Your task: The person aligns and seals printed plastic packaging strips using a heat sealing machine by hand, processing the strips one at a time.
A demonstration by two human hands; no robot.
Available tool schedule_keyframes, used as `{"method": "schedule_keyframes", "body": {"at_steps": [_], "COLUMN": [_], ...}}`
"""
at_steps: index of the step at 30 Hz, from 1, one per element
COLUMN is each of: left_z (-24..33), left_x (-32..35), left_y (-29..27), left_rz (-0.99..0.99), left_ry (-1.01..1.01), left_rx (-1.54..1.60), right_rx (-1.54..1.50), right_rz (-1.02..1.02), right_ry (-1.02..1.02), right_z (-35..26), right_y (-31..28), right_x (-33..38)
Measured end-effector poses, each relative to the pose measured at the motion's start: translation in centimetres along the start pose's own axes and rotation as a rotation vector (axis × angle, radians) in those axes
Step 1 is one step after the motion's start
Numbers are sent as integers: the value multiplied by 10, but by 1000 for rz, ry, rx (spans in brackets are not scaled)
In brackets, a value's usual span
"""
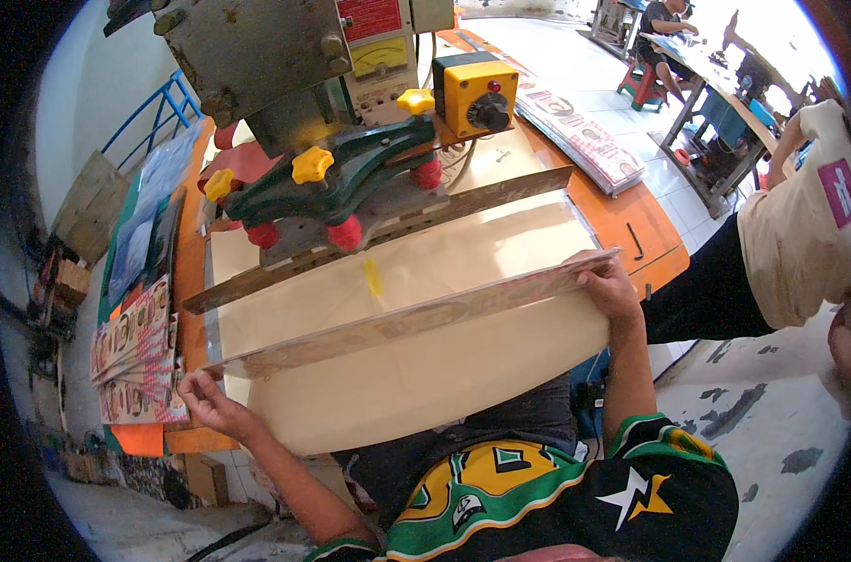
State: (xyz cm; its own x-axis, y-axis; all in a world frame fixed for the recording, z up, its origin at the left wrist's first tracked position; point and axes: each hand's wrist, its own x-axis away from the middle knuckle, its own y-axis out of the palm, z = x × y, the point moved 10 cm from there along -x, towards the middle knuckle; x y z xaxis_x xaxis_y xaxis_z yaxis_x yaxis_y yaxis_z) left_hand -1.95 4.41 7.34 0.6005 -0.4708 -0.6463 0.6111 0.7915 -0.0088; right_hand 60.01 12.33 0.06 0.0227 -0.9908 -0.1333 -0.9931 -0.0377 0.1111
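A long, thin printed plastic sheet (425, 317), partly see-through with red and brown patterns, stretches between my two hands above a cream-coloured work surface (425, 370). My left hand (218, 407) pinches its left end near the table's left edge. At the far right end, my right hand (611, 292) has thumb and fingers closed on the sheet. Just beyond it, a long metal bar (500, 192) of the press machine (337, 192) runs roughly parallel to the sheet. A yellow strip of tape (372, 277) marks the surface between bar and sheet.
Printed sheets lie in a fanned stack (135, 351) at the left and another pile (580, 140) at the back right. A yellow control box (475, 94) with a black knob sits on the machine. A hex key (635, 241) lies right. One person (800, 215) stands close at right; another sits farther back.
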Motion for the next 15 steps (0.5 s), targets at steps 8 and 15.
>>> {"method": "schedule_keyframes", "body": {"at_steps": [8,15], "left_z": [5,7], "left_x": [0,1], "left_y": [5,4], "left_rz": [-14,-1], "left_ry": [-42,-34], "left_rx": [15,2], "right_rx": [13,16], "right_rz": [26,19], "right_ry": [33,0], "right_z": [5,-1], "right_y": [-1,2], "right_x": [0,0]}}
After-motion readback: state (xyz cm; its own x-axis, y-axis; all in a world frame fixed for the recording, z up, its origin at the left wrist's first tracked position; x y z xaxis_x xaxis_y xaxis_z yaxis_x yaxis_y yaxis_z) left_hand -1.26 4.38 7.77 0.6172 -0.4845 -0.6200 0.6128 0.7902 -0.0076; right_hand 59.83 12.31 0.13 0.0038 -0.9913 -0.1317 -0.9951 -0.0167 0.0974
